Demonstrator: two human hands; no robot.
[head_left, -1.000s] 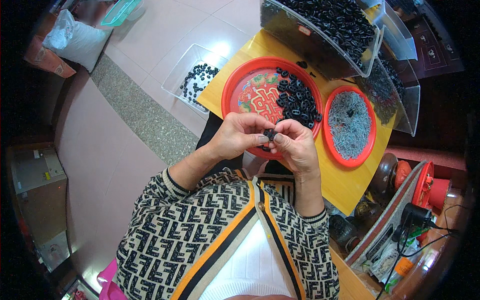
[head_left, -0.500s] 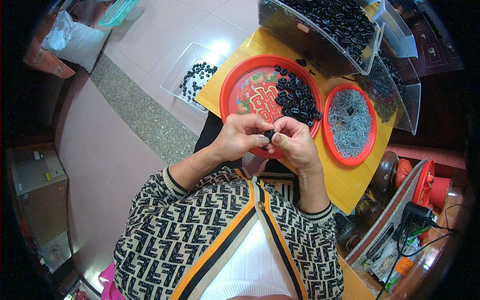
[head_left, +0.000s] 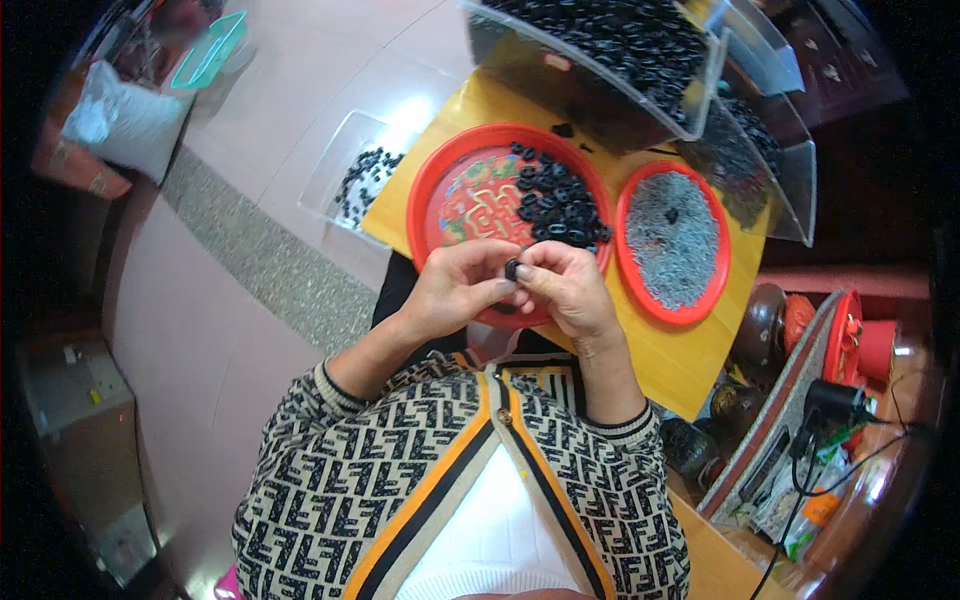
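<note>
Between my hands, over the near rim of a round red tray (head_left: pixel 424 185), is a small black oval plastic piece (head_left: pixel 512 269). My left hand (head_left: pixel 452 290) pinches it from one side and my right hand (head_left: pixel 572 292) from the other, thumbs and fingertips closed. Fingers cover much of the piece. A pile of similar black pieces (head_left: pixel 560 210), some showing two holes, lies in the tray's right half. Right of it, a smaller red oval tray (head_left: pixel 634 288) holds many thin grey screw-like parts (head_left: pixel 672 255), with a dark piece on top.
A yellow table (head_left: pixel 655 360) carries both trays. Clear bins (head_left: pixel 590 85) full of black pieces stand at the back right. On the floor to the left sits a clear box (head_left: pixel 318 180) with scattered black pieces. A black adapter with cords (head_left: pixel 835 400) lies at the right.
The whole view has shifted, so the table and trays appear further left. Both hands stay together at the tray's near rim, and the black piece shows more plainly between the fingertips.
</note>
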